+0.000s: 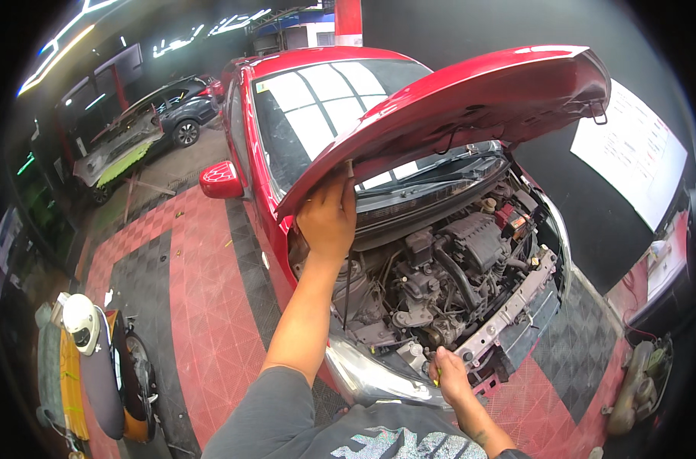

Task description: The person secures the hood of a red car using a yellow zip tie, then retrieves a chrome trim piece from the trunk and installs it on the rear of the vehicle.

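Observation:
A red car [317, 57] stands before me, its hood [470, 99] raised above the engine bay. My left hand [329, 218] reaches up under the hood's near left edge. Its fingers are closed at the upper end of a thin dark hood prop rod [347, 284], partly hidden by the hand. Low at the front of the bay, beside the headlight [378, 373], my right hand [450, 375] is closed on a small yellow-green thing [437, 375]. Most of that thing is covered by the fingers. The engine [470, 241] lies exposed between and beyond my hands.
Red and black floor tiles [203, 306] surround the car. A motorcycle [138, 359] with a white helmet [80, 317] stands at left. A dark car [183, 111] is parked farther back. A white board [631, 149] hangs on the right wall; a dusty part [639, 386] lies at lower right.

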Demonstrator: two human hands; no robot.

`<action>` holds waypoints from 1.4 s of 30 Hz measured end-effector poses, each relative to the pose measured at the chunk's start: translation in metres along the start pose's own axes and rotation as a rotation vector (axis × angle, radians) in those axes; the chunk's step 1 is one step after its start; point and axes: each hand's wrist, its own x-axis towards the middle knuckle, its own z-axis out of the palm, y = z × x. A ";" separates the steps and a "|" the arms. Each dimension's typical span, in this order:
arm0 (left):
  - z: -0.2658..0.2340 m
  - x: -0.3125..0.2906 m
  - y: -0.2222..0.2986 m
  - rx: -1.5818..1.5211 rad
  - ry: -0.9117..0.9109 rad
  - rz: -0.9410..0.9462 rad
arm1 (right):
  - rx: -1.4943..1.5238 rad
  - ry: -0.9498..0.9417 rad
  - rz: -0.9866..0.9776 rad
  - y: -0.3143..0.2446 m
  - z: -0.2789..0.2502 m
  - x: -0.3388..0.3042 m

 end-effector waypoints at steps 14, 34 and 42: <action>-0.002 0.009 0.020 0.086 -0.157 -0.036 | 0.053 0.099 0.085 0.029 -0.025 -0.019; 0.028 0.009 0.046 -0.753 0.167 -0.920 | 0.089 0.040 0.162 0.044 -0.043 -0.019; -0.005 -0.069 0.068 -0.760 -0.044 -0.839 | 0.127 0.019 0.090 0.027 -0.042 -0.023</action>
